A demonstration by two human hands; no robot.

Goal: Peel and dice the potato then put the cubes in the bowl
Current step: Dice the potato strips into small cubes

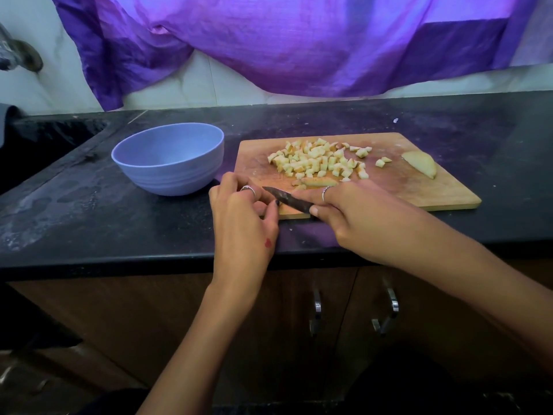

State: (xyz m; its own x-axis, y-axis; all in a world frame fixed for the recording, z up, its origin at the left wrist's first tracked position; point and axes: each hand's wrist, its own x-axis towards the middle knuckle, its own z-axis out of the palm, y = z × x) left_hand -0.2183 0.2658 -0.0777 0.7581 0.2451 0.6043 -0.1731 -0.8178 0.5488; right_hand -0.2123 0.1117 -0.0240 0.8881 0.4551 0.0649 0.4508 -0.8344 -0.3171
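1. Dark stone makes up the counter (119, 235) before us, with a purple cloth (284, 40) hanging on the tiled wall behind it.
2. We take the wooden cutting board (419, 187) as our landmark; it lies flat on the counter.
3. On the board's far half sits a heap of potato cubes (317, 160), with a few strays to the right of the heap.
4. Near the board's right far corner lies an uncut potato piece (420, 163), well apart from the heap.
5. At the board's near edge, just in front of the heap, a long potato strip (318, 182) lies across.
6. Our right hand (356, 217) is curled around the handle of a knife (288, 198) over the board's near left corner; the dark blade points left toward our other hand.
7. Our left hand (239, 223) hovers at the board's left near corner, fingers curled with the thumb tip beside the blade; we cannot tell whether it pinches anything.
8. Left of the board, close to it, stands a lilac bowl (167, 175); we see no cubes inside it.
9. Below the counter's front edge, under the board, are wooden cabinet doors with metal handles (389, 310).
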